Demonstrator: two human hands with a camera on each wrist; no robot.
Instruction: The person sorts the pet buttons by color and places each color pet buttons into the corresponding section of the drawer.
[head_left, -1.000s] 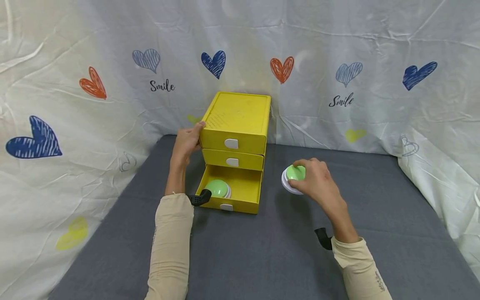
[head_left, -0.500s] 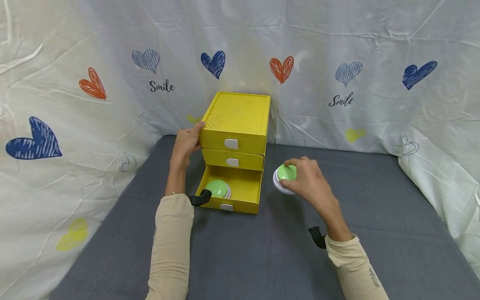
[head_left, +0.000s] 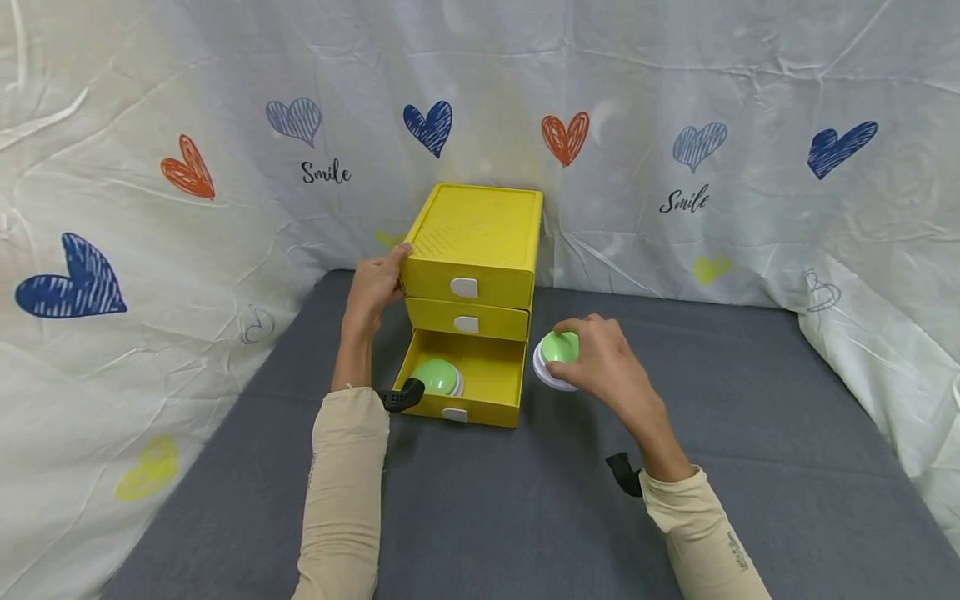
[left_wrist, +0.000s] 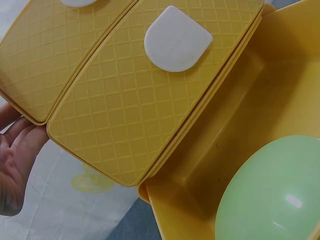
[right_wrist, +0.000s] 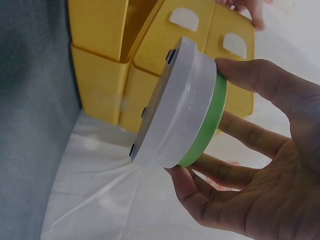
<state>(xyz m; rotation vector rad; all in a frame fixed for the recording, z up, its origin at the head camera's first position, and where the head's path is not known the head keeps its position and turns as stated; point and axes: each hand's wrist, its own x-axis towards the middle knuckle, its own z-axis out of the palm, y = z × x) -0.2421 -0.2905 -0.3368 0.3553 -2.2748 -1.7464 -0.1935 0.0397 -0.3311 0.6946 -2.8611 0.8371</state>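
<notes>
My right hand [head_left: 609, 368] pinches a round push button [head_left: 560, 348] with a green domed top and a white base, thumb and fingertips around its rim. It is held above the table, just right of the open bottom drawer [head_left: 491, 375]. In the right wrist view, small dark feet show under the white base of the button [right_wrist: 172, 115]. My left hand [head_left: 372, 287] grips the front left corner of the yellow three-drawer cabinet [head_left: 476, 225], thumb at the top edge. A second green button [head_left: 435, 377] lies in the drawer's left part.
The upper two drawers, each with a white tab, are closed. Dark grey cloth [head_left: 480, 508] covers the table. A pale curtain [head_left: 615, 208] with printed hearts hangs behind the cabinet and along the sides. Black camera mounts [head_left: 625, 475] sit at both wrists.
My right hand has carried the push button leftward, closer to the open bottom drawer. The left hand, the cabinet and the button in the drawer have stayed in place.
</notes>
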